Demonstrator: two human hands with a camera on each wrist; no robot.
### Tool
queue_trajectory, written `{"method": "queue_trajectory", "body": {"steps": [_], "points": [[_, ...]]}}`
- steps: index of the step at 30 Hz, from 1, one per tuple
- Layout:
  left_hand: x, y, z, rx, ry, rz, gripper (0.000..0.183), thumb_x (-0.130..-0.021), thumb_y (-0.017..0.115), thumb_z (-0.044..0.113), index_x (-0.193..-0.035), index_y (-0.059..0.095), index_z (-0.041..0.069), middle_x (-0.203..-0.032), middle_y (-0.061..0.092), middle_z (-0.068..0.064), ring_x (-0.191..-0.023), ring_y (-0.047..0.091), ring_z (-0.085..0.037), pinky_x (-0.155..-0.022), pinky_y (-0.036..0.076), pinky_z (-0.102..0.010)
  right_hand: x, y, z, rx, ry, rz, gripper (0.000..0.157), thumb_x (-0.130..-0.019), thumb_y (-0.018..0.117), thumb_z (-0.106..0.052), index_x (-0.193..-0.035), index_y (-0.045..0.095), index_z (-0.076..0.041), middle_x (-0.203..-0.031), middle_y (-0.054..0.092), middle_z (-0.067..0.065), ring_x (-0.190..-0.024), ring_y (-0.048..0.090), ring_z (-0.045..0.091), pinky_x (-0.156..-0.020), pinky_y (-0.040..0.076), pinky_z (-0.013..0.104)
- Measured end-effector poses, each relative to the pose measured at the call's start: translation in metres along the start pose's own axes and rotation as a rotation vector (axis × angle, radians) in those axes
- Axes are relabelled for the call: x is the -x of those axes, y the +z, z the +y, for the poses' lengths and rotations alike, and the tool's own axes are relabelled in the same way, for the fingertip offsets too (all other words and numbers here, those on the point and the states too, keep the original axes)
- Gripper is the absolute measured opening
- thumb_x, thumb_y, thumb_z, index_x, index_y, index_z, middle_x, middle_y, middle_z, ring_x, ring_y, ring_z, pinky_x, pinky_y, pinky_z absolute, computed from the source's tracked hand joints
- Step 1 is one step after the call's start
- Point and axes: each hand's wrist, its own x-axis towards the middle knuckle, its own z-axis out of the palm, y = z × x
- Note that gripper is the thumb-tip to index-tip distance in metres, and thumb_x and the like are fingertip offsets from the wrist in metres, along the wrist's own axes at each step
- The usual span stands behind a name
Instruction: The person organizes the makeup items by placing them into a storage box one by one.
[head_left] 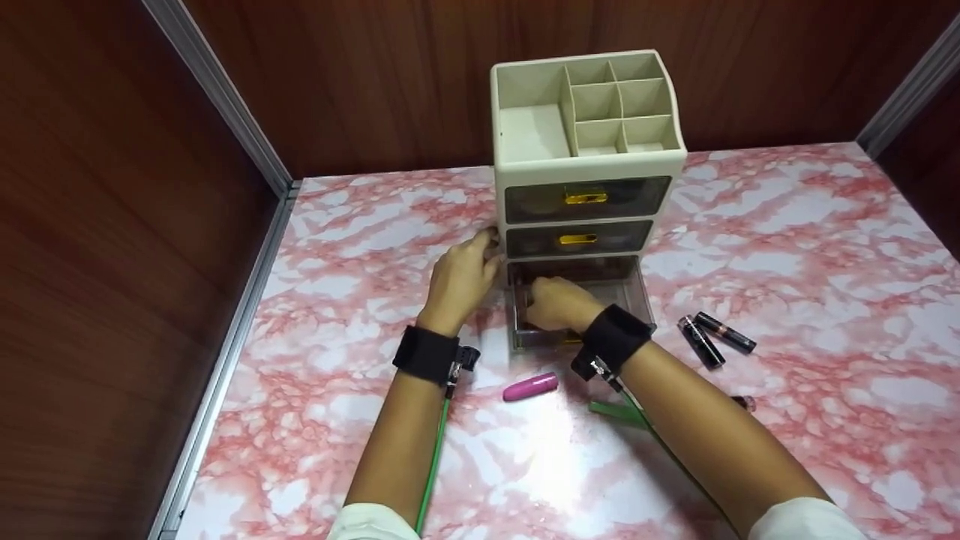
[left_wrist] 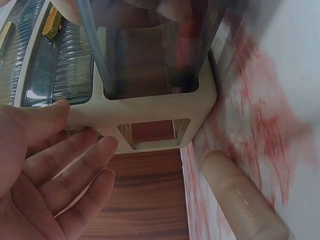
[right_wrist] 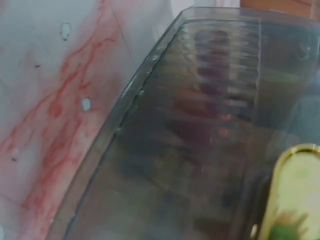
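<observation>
A cream drawer organizer (head_left: 592,166) stands on the table, its clear bottom drawer (head_left: 646,300) pulled out. My right hand (head_left: 562,304) reaches into the drawer's left part with bent fingers. Through the drawer wall, the left wrist view shows a red tube (left_wrist: 189,40) by those fingertips; whether they pinch it is hard to see. My left hand (left_wrist: 60,170) is at the organizer's left side, fingers loosely extended, fingertips against or close to its edge. A beige lettered tube (left_wrist: 245,200) lies on the table near it. The right wrist view shows the drawer front and its yellow handle (right_wrist: 295,190).
A pink tube (head_left: 530,387) lies in front of the drawer. Two dark cosmetic tubes (head_left: 701,341) are to its right. A green object (head_left: 615,411) and another small item (head_left: 744,403) are partly covered by the right forearm. Wood-look panels (head_left: 360,90) border the table.
</observation>
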Motion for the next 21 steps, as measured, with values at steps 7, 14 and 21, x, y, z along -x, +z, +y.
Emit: {"method": "queue_trajectory", "body": {"steps": [7,14,21], "points": [[0.0005,-0.0001,0.0001,-0.013,-0.005,0.0,0.029,-0.092,0.069,0.021,-0.118,0.064,0.008,-0.104,0.072,-0.007,-0.091,0.069,-0.027,-0.069,0.054,-0.044,0.0,-0.0001,-0.0002,0.01,-0.022,-0.016,0.043,-0.087,0.053,-0.021,-0.118,0.059,0.009,-0.121,0.06,0.025,-0.108,0.059,0.036,-0.093,0.047,0.048],[-0.0005,-0.0002,-0.0005,-0.006,-0.022,-0.017,0.029,-0.092,0.068,0.022,-0.118,0.064,0.009,-0.104,0.072,-0.007,-0.091,0.068,-0.026,-0.07,0.054,-0.044,-0.0008,0.0004,0.0,0.033,-0.037,-0.012,0.049,-0.09,0.049,-0.022,-0.125,0.055,0.011,-0.127,0.057,0.027,-0.116,0.055,0.04,-0.098,0.044,0.049],[-0.0004,-0.0016,-0.0012,-0.003,-0.017,-0.025,0.029,-0.093,0.068,0.021,-0.118,0.064,0.008,-0.104,0.072,-0.009,-0.091,0.068,-0.028,-0.07,0.054,-0.045,-0.0014,0.0018,0.0003,0.014,-0.037,-0.002,0.04,-0.092,0.049,-0.023,-0.116,0.063,0.007,-0.12,0.061,0.025,-0.106,0.06,0.036,-0.092,0.048,0.049]]}}
